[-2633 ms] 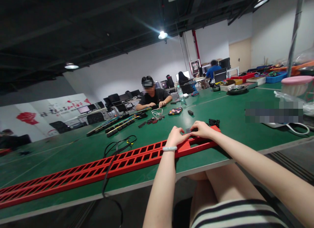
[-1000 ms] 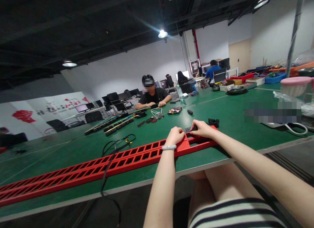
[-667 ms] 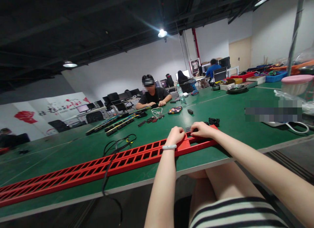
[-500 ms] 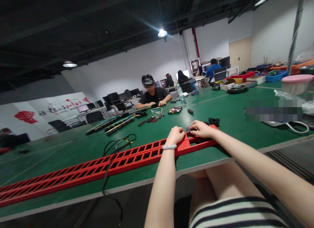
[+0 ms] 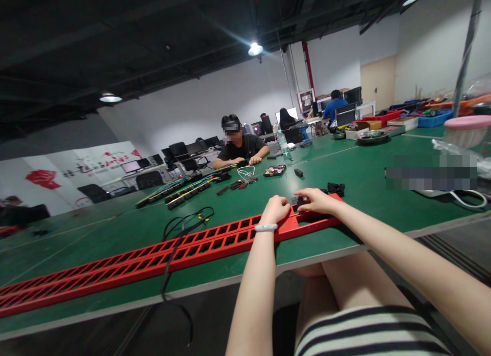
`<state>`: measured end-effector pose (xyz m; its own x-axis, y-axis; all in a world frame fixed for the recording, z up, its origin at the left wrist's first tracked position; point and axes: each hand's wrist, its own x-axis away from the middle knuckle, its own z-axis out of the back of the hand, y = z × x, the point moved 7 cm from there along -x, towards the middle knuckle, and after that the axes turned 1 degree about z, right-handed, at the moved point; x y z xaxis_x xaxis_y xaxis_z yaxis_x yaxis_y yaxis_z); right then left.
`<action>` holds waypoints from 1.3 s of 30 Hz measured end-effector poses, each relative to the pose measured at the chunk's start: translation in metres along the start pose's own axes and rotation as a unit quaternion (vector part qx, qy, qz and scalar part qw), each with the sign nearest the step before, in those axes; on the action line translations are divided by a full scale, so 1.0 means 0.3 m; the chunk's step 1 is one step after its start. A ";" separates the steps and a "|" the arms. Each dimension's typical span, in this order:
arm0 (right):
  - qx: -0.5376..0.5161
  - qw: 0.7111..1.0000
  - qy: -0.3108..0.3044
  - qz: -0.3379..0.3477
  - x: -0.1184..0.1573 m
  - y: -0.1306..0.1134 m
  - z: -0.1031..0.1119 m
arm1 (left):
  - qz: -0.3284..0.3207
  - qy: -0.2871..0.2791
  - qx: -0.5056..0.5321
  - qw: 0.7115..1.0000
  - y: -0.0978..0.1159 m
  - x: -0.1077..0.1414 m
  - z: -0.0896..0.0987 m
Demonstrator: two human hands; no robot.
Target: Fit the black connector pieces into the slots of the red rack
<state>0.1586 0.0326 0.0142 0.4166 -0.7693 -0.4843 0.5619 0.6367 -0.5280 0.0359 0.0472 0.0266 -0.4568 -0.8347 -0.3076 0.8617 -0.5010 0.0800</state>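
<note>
A long red slotted frame (image 5: 215, 236) lies along the near side of the green table, running from the left edge to just past my hands. My left hand (image 5: 277, 209), with a pale bangle at the wrist, rests at the frame's right part, fingers curled over its far edge. Beside it, my right hand (image 5: 315, 200) has its fingers bent around a small black part (image 5: 296, 200) above the frame's open end section. My fingers hide most of that part, so its kind does not show. A black cable (image 5: 171, 259) crosses the frame and hangs off the table's front.
Across the table (image 5: 245, 213) sits a co-worker (image 5: 243, 150), hands on the tabletop. Black strips with coloured wires (image 5: 192, 190), a water bottle (image 5: 283, 142) and a small box of parts (image 5: 275, 170) lie ahead. Black pieces (image 5: 336, 189) sit just beyond my right hand.
My right hand's fingers have lifted and shifted slightly, and more of the black part shows beside them. The left hand keeps its place on the frame. The whole view has moved a little.
</note>
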 end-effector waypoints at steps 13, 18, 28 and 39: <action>0.000 1.000 0.000 0.013 0.005 -0.014 0.005 | -0.015 0.004 0.011 1.000 -0.007 0.000 -0.007; -0.001 1.000 -0.004 -0.020 0.000 0.017 -0.005 | -0.009 -0.001 0.008 1.000 -0.003 0.001 -0.006; 0.024 0.999 -0.012 0.027 0.000 -0.005 -0.005 | -0.001 -0.008 0.007 1.000 -0.003 0.000 -0.006; 0.042 0.997 -0.041 0.048 -0.002 -0.010 -0.017 | 0.004 -0.010 0.017 1.000 -0.004 0.000 -0.006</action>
<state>0.1530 0.0313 0.0124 0.5264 -0.7094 -0.4688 0.5729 0.7033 -0.4210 0.0354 0.0483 0.0249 -0.4546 -0.8427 -0.2885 0.8573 -0.5018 0.1151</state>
